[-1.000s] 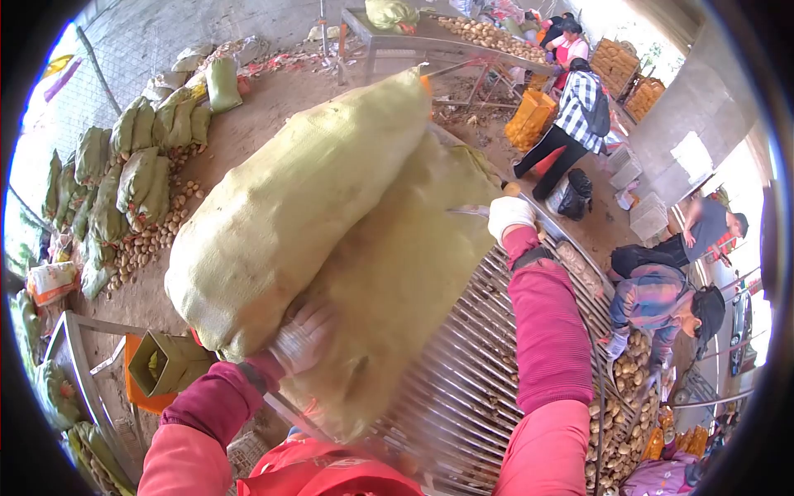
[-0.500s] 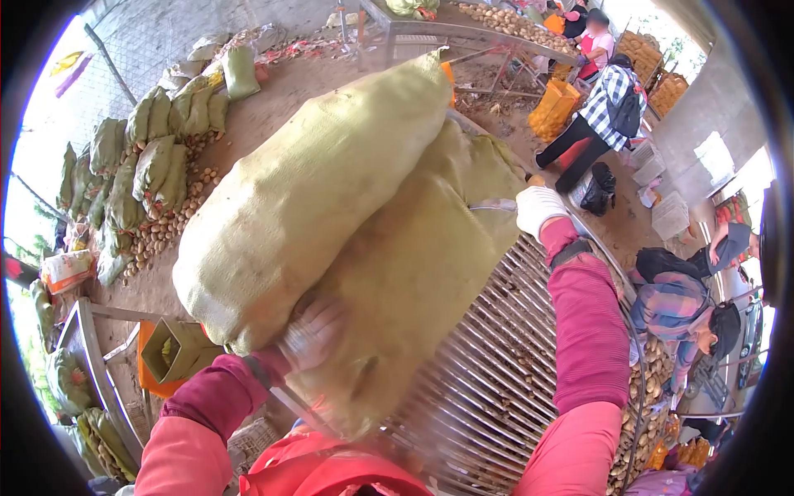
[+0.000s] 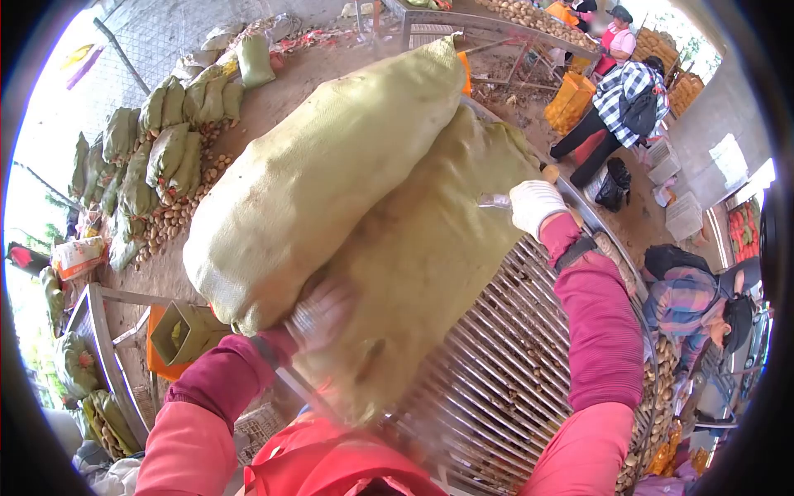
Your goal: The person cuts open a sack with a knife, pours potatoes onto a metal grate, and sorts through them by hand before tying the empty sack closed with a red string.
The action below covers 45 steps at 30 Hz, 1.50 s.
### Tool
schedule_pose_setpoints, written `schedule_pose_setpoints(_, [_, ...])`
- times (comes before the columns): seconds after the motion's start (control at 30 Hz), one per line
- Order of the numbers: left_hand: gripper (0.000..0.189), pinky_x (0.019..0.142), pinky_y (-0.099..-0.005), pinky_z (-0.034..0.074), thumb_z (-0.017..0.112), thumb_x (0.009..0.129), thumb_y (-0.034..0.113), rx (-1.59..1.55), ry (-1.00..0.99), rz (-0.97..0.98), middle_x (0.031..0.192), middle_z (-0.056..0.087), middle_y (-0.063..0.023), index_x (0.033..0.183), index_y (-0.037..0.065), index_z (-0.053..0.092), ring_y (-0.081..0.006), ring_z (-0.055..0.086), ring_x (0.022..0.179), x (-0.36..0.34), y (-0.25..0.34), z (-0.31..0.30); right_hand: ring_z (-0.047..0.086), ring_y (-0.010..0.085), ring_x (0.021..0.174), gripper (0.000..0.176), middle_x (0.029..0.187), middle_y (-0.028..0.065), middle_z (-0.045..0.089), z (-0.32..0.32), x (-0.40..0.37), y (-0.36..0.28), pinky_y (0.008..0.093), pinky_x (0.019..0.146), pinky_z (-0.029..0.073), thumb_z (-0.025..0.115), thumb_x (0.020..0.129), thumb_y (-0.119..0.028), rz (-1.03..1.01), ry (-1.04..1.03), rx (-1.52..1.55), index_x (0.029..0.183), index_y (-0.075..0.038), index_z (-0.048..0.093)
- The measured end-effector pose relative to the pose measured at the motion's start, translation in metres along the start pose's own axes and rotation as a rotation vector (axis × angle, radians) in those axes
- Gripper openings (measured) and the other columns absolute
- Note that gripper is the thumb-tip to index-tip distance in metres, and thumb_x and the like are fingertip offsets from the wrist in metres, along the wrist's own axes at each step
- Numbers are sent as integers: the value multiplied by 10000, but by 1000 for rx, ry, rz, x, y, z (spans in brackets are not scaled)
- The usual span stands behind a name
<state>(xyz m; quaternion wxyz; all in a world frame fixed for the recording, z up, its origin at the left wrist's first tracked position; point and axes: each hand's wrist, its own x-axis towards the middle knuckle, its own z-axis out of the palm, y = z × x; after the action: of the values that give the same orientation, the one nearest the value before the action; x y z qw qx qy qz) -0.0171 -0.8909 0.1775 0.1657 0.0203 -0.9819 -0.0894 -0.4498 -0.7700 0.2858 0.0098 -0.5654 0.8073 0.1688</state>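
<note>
A large, full pale-green woven sack (image 3: 322,182) lies slantwise on a flat sheet of the same green woven cloth (image 3: 422,240). The cloth covers part of a sloping rack of metal bars (image 3: 496,355). My left hand (image 3: 322,312), gloved and blurred, is at the sack's near lower side, over the cloth; its fingers are smeared. My right hand (image 3: 533,205), in a white glove, is closed above the cloth's right edge. A short shiny blade-like tool (image 3: 495,200) sticks out of it to the left; its handle is hidden in the fist.
Several filled sacks (image 3: 169,157) and loose potatoes (image 3: 169,227) lie on the ground at left. Beside the rack stand a metal frame (image 3: 103,331) and an orange bin (image 3: 161,364). A person in a checked shirt (image 3: 624,95) and another bending person (image 3: 691,306) are at right.
The view has shifted slightly, so the surroundings sit a little to the right. My right hand stays closed on the blade-like tool; my left hand stays blurred beside the sack.
</note>
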Motion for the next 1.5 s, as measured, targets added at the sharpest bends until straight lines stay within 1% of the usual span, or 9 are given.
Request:
schedule_pose_setpoints(0.2, [350,1062,-529,314,533,828,148,44,-18,7,1280,516,-88,1174,100,553,-317,440,1262,2,-3,0,682,368,739,186,749,223,671,-9,11,2,447,696,542,605,698,-147,-53,-36,-36,743,-8,719])
schedule_pose_setpoints(0.4, [341,1075,-504,319,524,837,136,-73,-60,-35,1264,520,-94,1174,95,551,-319,444,1258,-14,-5,9,680,359,715,178,747,224,673,28,-41,-29,426,681,548,610,700,-144,129,122,208,754,-10,712])
schedule_pose_setpoints(0.5, [369,1075,-523,314,565,804,100,-18,38,-1,1253,522,-102,1172,91,550,-328,437,1261,-1,4,3,702,293,805,194,836,186,705,41,-174,-82,412,747,551,587,759,-172,-155,-473,0,831,-70,735])
schedule_pose_setpoints(0.57, [381,1073,-530,311,577,793,88,-2,80,14,1258,520,-105,1172,89,549,-332,430,1266,11,6,-9,691,315,910,256,955,200,697,45,-218,-82,399,847,535,572,791,-185,-17,-766,145,950,-58,726])
schedule_pose_setpoints(0.63, [382,1069,-542,306,573,796,94,-6,49,7,1274,514,-105,1178,93,547,-333,422,1274,3,3,-4,685,334,882,197,918,212,691,32,-220,-56,409,813,543,585,815,-186,281,-451,132,899,-56,707])
schedule_pose_setpoints(0.7, [387,1071,-544,301,573,798,98,-5,38,6,1273,513,-105,1184,96,543,-333,423,1274,4,3,-7,675,332,819,226,906,162,672,38,-204,-30,445,758,533,635,798,-206,296,-120,79,967,-57,621])
schedule_pose_setpoints(0.8, [385,1081,-545,287,566,808,108,-22,32,20,1281,507,-107,1192,95,545,-330,417,1280,4,1,-6,662,323,892,256,932,138,670,33,-149,-21,434,805,519,677,754,-186,367,-6,127,980,-87,610])
schedule_pose_setpoints(1.07, [390,1090,-549,275,558,828,129,-59,21,-4,1294,497,-114,1217,92,542,-327,398,1297,-2,-5,2,662,346,909,228,955,185,683,54,-47,-13,445,784,515,586,738,-122,276,-36,121,940,-50,664])
schedule_pose_setpoints(1.5, [375,1082,-543,286,563,829,145,-48,26,-21,1309,508,-114,1201,99,556,-319,428,1281,-4,-5,2,698,295,828,154,898,140,702,-7,-49,-55,421,645,557,563,807,-90,318,-11,-214,880,-71,697])
